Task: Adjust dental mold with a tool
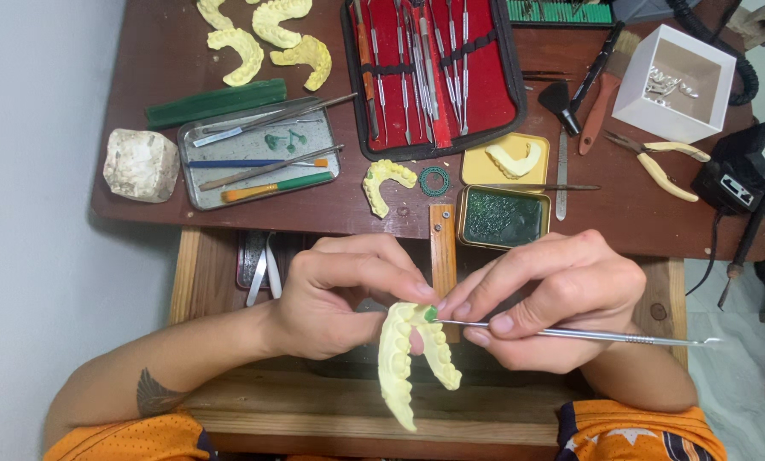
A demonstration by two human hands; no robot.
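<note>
Low in the middle of the frame, the left hand [331, 294] pinches a yellow teeth mold [404, 354] in its grip. The right hand [553, 299] pinches a thin metal tool [587, 335], its tip touching a small green bit [431, 314] on the mold's top. Farther up, on the brown tabletop [638, 213], sit a green tin [502, 217], a gray tray [258, 154] of tools and a red tool case [438, 72]. More molds [263, 38] lie at the upper left.

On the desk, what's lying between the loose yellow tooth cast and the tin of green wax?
In the head view, a small green ring lies between the yellow tooth cast and the tin of green wax.
</note>
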